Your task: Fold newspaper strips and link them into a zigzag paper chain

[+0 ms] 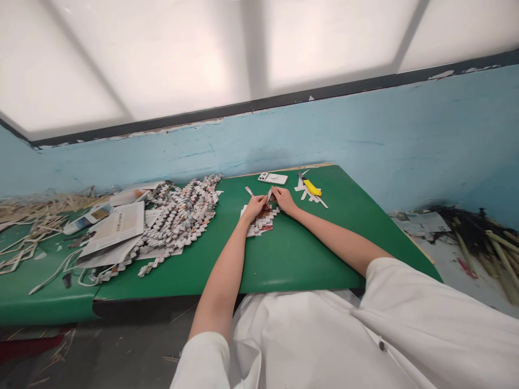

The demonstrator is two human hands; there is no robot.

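Both hands meet over a small woven piece of folded paper [263,222] on the green table. My left hand [256,206] is closed at its upper left edge, with a paper strip [249,190] sticking up beside the fingers. My right hand [284,199] is closed too, its fingertips pinching a narrow folded paper strip [270,195] between the two hands. The fingers partly hide the top of the woven piece.
A yellow-handled cutter [312,188] lies on paper strips at the right. A white phone [273,178] is behind the hands. A large heap of woven paper [182,213], printed sheets [117,229] and a white cable [52,278] cover the left side of the green table [300,259].
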